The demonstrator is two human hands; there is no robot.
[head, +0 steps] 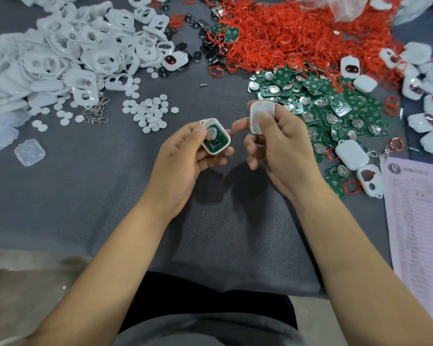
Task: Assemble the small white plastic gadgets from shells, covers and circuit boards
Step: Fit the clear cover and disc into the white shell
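From the head view, the left hand (185,156) holds a white shell (215,139) above the grey desk (110,196), fingers curled under it and thumb on its upper edge; a green circuit board (213,141) lies seated inside, face up. The right hand (275,143) pinches a white cover (260,116) between thumb and fingers, just right of the shell and slightly farther from the body, not touching it. The shell's long axis tilts from upper left to lower right, while the cover stands nearly upright, so closing likely needs the cover turned and brought left onto the shell. Both forearms reach in from below, wrists raised.
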